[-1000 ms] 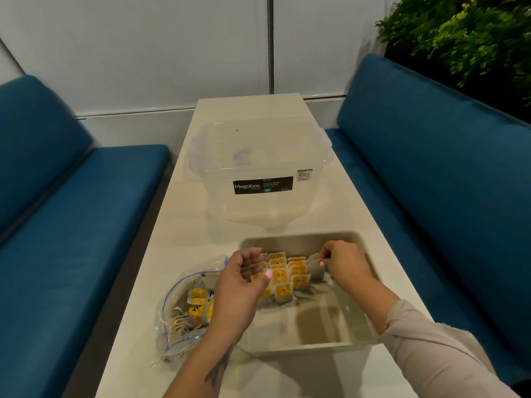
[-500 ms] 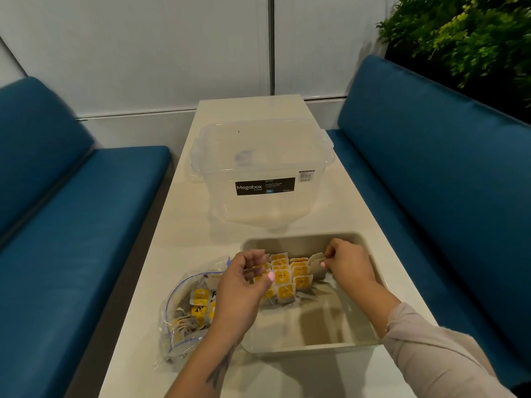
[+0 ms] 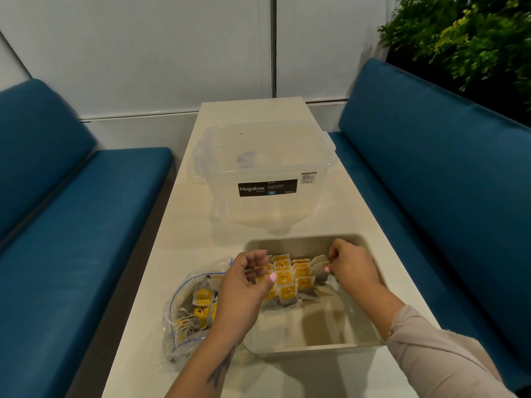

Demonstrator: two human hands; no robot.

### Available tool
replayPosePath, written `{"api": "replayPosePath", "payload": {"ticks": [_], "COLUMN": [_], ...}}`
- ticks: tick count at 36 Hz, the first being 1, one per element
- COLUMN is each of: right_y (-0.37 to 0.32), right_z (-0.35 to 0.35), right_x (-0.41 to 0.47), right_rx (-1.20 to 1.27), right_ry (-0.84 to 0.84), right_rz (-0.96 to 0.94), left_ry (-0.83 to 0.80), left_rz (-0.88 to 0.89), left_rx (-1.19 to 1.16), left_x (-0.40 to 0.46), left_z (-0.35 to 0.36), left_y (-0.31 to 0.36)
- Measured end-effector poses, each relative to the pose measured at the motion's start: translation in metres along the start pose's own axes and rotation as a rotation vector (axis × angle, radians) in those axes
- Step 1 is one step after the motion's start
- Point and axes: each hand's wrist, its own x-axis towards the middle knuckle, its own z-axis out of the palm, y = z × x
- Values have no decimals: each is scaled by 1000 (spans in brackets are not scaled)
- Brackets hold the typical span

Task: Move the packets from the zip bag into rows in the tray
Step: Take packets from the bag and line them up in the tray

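A beige tray (image 3: pixel 310 347) sits on the white table near me. Yellow-labelled packets (image 3: pixel 290 278) stand in rows across its far half. A clear zip bag (image 3: pixel 186 314) with a blue seal lies left of the tray and holds several more packets. My left hand (image 3: pixel 247 285) hovers over the tray's left edge, fingers curled at the left end of the rows. My right hand (image 3: pixel 352 265) pinches a pale packet (image 3: pixel 317 264) at the right end of the rows.
A clear Megabox storage box (image 3: pixel 267 173) with its lid on stands beyond the tray on the narrow table (image 3: pixel 184 239). Blue benches flank the table on both sides. Green plants fill the upper right corner.
Both hands stay at the ends of the packet rows with small finger shifts. The view has tilted slightly.
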Motion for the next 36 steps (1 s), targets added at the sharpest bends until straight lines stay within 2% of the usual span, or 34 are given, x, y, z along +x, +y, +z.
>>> {"api": "replayPosePath", "payload": {"ticks": [8,13,24,28,36], "right_y": [-1,-8,-68,-92,-133], "right_z": [-6,-18,-26,-20,4], "right_x": [-4,-9,-26,-38,-59], "right_rx": [-35,-13,140,171,124], "right_ry": [1,41,48,17,-103], "right_rz": [-27,-67,-152,-221,-357], "left_ry": [1,44,326,377,349], "left_rz": [7,72,261,244,111], "left_rx": [8,5,320,400,596], "left_x": [-1,2,5,0,-11], "left_z": [0,-10,-70,-92,-117], "left_y": [2,5,10,3,-19]}}
